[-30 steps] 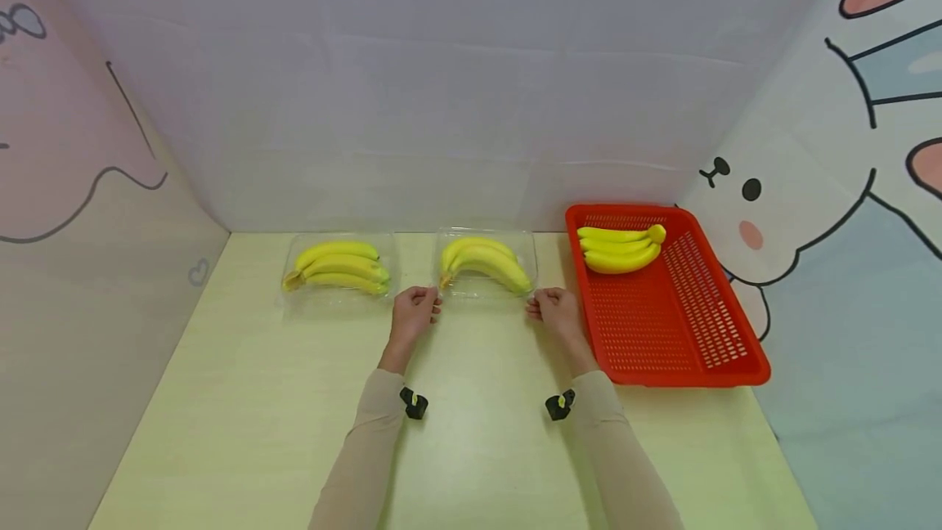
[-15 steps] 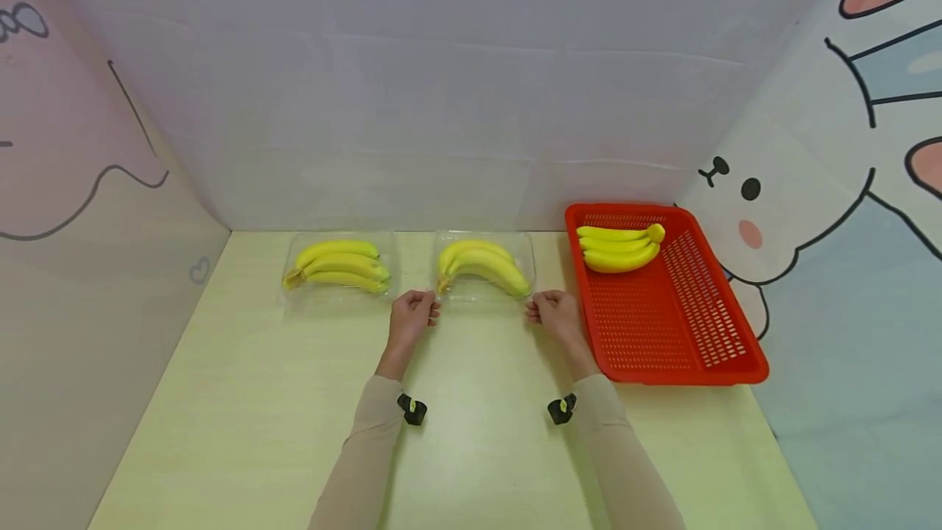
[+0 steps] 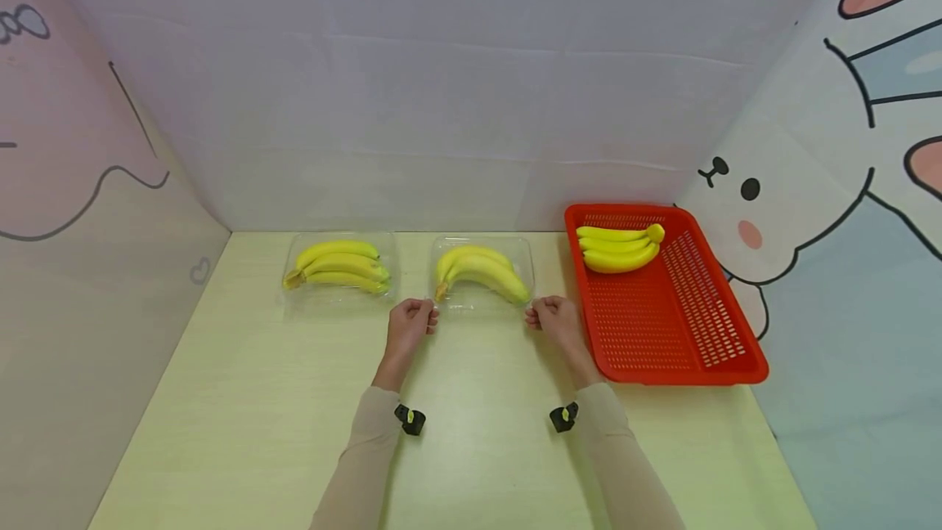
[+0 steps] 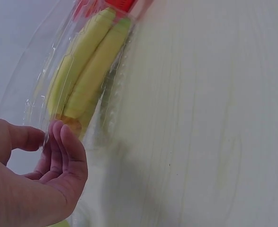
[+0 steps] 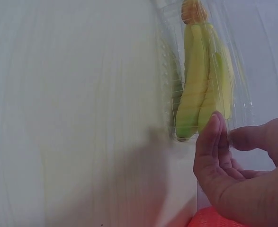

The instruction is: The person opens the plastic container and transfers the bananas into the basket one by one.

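Observation:
A clear plastic container (image 3: 482,240) lies at the back middle of the table with a bunch of bananas (image 3: 482,272) in it. My left hand (image 3: 409,332) pinches its near left corner between thumb and fingers. At the near right corner, my right hand (image 3: 557,322) pinches the edge the same way. Up close in the left wrist view, the thumb and fingertips of the left hand (image 4: 49,170) meet at the rim by the banana stem. The right wrist view has the right hand (image 5: 243,163) at the rim beside the banana tips.
Left of the hands stands a second clear container (image 3: 390,245) holding another bunch of bananas (image 3: 342,266). A red perforated basket (image 3: 662,334) sits at the right, close to my right forearm, with more bananas (image 3: 621,250) at its back. Printed cloth walls (image 3: 441,105) border the table.
Both hands have drawn the middle container slightly toward me, away from the back wall. Their grip looks the same. The left container and the basket have stayed in place.

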A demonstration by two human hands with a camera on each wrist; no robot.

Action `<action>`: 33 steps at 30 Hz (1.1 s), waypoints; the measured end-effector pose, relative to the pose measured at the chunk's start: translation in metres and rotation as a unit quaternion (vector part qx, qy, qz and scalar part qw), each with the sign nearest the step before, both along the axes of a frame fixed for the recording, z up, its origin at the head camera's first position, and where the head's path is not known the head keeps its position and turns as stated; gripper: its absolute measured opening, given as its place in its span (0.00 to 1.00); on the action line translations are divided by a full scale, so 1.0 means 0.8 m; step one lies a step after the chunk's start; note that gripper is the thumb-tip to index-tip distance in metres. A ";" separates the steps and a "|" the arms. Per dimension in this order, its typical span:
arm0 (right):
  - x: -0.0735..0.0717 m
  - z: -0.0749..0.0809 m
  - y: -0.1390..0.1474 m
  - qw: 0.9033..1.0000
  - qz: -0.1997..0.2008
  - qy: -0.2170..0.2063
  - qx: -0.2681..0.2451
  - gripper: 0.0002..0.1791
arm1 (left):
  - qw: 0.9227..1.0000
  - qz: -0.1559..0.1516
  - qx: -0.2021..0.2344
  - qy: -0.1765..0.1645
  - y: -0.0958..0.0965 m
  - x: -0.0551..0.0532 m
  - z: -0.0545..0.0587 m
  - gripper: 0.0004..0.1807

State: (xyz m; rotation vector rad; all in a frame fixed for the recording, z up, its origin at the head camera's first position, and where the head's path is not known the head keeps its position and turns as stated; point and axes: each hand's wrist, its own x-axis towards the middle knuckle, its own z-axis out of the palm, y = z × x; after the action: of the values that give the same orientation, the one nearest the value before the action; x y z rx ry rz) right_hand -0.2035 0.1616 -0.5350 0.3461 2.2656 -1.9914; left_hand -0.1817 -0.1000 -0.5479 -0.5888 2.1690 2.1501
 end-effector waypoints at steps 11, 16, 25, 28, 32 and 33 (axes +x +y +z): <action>0.010 0.000 0.004 1.000 0.007 0.001 0.016 0.13 | 1.000 0.001 0.003 -0.006 0.000 0.009 -0.003 0.10; 0.017 -0.001 0.004 1.000 0.010 0.000 0.023 0.12 | 1.000 0.001 0.003 -0.004 -0.001 0.015 -0.005 0.10; 0.030 0.000 0.004 0.999 0.021 0.006 0.025 0.12 | 1.000 -0.002 -0.004 -0.003 -0.002 0.029 -0.004 0.11; 0.034 0.000 0.004 0.999 0.021 0.007 0.028 0.12 | 1.000 -0.003 -0.006 -0.004 -0.003 0.034 -0.004 0.11; 0.041 -0.001 0.004 0.999 0.024 0.009 0.029 0.11 | 1.000 -0.002 -0.009 -0.002 -0.004 0.040 -0.004 0.10; 0.042 -0.001 0.004 0.999 0.026 0.011 0.029 0.11 | 1.000 -0.002 -0.009 0.000 -0.004 0.042 -0.005 0.10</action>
State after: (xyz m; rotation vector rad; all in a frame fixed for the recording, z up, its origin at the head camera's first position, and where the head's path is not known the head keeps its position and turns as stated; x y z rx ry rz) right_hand -0.1697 0.1645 -0.5362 0.2705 2.3233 -1.9183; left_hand -0.1481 -0.1032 -0.5515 -0.5861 2.1884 2.1313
